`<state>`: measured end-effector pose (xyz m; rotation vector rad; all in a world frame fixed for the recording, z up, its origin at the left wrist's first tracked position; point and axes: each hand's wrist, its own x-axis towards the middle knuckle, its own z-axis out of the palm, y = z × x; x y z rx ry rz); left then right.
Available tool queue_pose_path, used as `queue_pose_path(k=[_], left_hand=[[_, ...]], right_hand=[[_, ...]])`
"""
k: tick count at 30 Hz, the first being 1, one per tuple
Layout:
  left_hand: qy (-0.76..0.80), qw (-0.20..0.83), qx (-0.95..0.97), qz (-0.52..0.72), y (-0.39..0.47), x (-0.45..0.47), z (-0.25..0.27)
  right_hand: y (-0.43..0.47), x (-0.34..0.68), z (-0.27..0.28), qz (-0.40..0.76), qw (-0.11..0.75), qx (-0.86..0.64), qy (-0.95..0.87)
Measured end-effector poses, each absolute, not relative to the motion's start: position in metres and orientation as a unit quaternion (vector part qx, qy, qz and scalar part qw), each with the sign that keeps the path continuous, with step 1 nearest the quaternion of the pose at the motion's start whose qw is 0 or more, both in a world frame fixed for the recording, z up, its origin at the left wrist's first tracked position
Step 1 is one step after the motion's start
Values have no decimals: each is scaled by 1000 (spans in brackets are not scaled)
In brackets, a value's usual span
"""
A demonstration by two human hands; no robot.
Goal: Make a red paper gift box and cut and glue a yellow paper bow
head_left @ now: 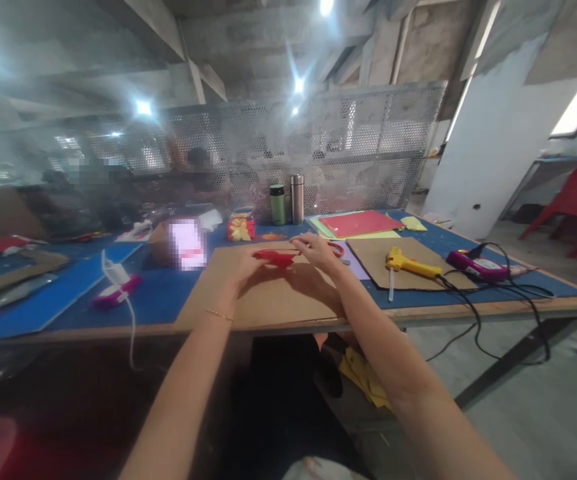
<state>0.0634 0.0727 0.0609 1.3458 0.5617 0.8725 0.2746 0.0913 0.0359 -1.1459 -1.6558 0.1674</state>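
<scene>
Above a brown cardboard sheet [223, 293], my left hand [246, 268] is closed on the left end of a red piece [277, 258], which looks thin and folded. A bracelet is on the left wrist. My right hand [316, 252] is at the piece's right end with thumb and fingers pinched together. What it pinches is too small and blurred to make out. Just beyond the right hand lies a red loop [338, 249], partly hidden by it; its kind cannot be told.
A yellow glue gun [413, 265] rests on another cardboard sheet [368, 257] at right, its cord near a purple power strip [478, 265]. Red sheets [361, 222], a green bottle [278, 205] and a steel flask [297, 200] stand behind. Another purple power strip [117, 291] lies left.
</scene>
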Motion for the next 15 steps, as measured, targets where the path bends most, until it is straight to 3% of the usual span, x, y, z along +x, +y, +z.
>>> queue_pose_path(k=[6, 15], left_hand=[[270, 624, 615, 400, 68, 63, 71], [268, 627, 618, 392, 60, 61, 73]], right_hand=[[91, 273, 35, 92, 486, -453, -742], [85, 271, 38, 103, 515, -437, -730]])
